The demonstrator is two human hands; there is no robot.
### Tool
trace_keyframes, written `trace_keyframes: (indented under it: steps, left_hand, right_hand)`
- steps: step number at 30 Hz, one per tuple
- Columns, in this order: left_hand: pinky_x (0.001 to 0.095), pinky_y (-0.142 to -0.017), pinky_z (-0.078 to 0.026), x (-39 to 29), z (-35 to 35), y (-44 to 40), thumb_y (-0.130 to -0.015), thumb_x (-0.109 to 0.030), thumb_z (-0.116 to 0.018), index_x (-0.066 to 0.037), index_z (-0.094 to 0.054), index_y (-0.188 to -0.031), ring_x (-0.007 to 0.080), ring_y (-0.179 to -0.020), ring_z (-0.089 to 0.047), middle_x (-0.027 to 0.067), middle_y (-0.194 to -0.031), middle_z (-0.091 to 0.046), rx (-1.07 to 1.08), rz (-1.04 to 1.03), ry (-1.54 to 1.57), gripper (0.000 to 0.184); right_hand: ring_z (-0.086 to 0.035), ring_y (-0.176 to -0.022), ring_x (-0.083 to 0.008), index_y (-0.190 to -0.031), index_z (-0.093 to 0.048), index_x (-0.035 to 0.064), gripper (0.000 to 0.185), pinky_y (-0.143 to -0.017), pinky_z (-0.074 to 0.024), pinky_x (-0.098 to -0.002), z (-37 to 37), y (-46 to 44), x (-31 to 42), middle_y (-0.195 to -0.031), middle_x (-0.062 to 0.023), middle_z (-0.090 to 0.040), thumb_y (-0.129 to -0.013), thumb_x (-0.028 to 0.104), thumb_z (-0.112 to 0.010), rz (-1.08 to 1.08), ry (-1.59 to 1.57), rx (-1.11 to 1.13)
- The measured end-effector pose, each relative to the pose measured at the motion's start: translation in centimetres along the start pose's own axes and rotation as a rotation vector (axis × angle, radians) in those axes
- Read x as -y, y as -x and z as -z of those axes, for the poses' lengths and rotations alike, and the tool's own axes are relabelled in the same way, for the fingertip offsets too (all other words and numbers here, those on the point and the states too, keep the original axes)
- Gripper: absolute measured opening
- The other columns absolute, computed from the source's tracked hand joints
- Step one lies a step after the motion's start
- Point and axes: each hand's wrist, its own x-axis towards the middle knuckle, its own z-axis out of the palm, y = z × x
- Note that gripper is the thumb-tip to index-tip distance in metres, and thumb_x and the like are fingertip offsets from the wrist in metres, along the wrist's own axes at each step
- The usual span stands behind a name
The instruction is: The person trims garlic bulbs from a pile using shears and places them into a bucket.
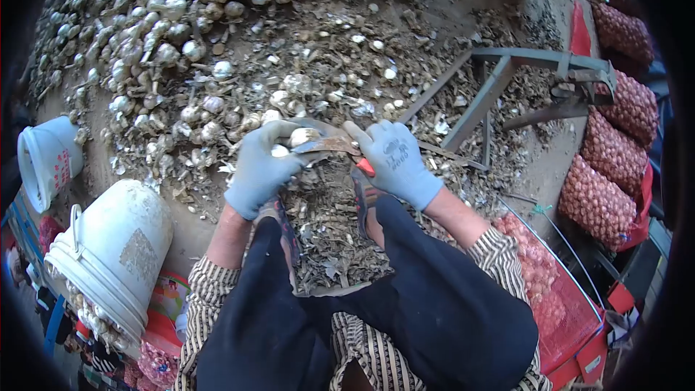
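Bare dusty ground (539, 166) lay under dry stalks and papery scraps, with a broad heap of garlic (166, 51) spreading toward eleven o'clock. Near the middle, I saw a garlic bulb (305, 136) in the left hand (266, 166), whose gloved fingers were curled partway closed around it. From the right hand (398, 159), also gloved and mostly closed, a curved metal blade (329, 145) with a bit of red handle (365, 167) reached across to the bulb; I couldn't tell whether its edge touched. Another pale bulb (279, 150) sat at the left fingers, though whether they gripped it I couldn't say. A small white bucket (61, 159) leaned over at nine o'clock, and a bigger one (123, 235) tipped between eight and nine, garlic showing at its mouth. At two o'clock stood a metal frame (481, 101); filled net sacks (604, 195) were piled at three.
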Motion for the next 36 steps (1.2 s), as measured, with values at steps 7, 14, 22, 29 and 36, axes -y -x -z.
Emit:
trace_keyframes:
  steps: [7, 14, 22, 29, 36]
  left_hand:
    - [0.0272, -0.082, -0.057, 1.7, 2.1, -0.3, -0.076, -0.026, -0.080, 0.006, -0.066, -0.120, 0.0153, -0.094, -0.070, 0.0102, -0.106, -0.073, 0.359, 0.121, 0.689, 0.056]
    - [0.0284, -0.086, -0.056, 4.5, 0.9, -0.8, -0.074, 0.003, -0.070, -0.004, -0.054, -0.134, 0.0164, -0.101, -0.065, 0.0076, -0.114, -0.064, 0.009, -0.014, 1.085, 0.063]
    - [0.0379, -0.069, -0.054, 6.3, -0.3, 0.7, -0.072, -0.008, -0.071, -0.013, -0.051, -0.134, 0.0248, -0.083, -0.060, 0.0174, -0.113, -0.060, 0.203, 0.035, 1.148, 0.065]
    - [0.0368, -0.069, -0.060, 7.5, -1.3, 0.9, -0.071, -0.008, -0.067, -0.006, -0.054, -0.124, 0.0277, -0.081, -0.069, 0.0217, -0.104, -0.067, 0.328, 0.056, 1.269, 0.055]
    - [0.0394, -0.069, -0.061, 5.8, 2.2, 1.3, -0.085, -0.032, -0.078, -0.010, -0.045, -0.142, 0.0339, -0.104, -0.065, 0.0251, -0.133, -0.056, 0.293, -0.192, 1.387, 0.069]
  right_hand:
    - [-0.070, -0.077, -0.0308, -0.145, -0.050, 0.0162, 0.066, -0.063, -0.0537, -0.0432, -2.1, 0.0, -2.5, -0.081, -0.0092, -0.068, -0.086, 0.032, -0.074, -0.084, -0.315, -0.002]
    - [-0.068, -0.077, -0.0357, -0.131, -0.065, 0.0077, 0.044, -0.071, -0.0537, -0.0413, -3.3, 3.0, 1.3, -0.080, -0.0172, -0.067, -0.097, 0.035, -0.065, -0.484, -1.170, 0.000]
    - [-0.068, -0.095, -0.0385, -0.140, -0.056, 0.0080, 0.053, -0.083, -0.0532, -0.0443, -1.8, 2.7, 2.3, -0.101, -0.0208, -0.069, -0.099, 0.040, -0.062, -0.204, -0.773, 0.133]
    - [-0.068, -0.080, -0.0288, -0.139, -0.059, 0.0077, 0.048, -0.074, -0.0529, -0.0374, -1.2, 1.8, 2.7, -0.087, -0.0119, -0.068, -0.099, 0.034, -0.064, -0.272, -0.931, 0.093]
    - [-0.062, -0.062, -0.0072, -0.132, -0.064, 0.0052, 0.036, -0.061, -0.0506, -0.0251, -6.3, 3.1, 1.0, -0.073, -0.0034, -0.071, -0.104, 0.027, -0.060, -0.572, -1.423, -0.106]
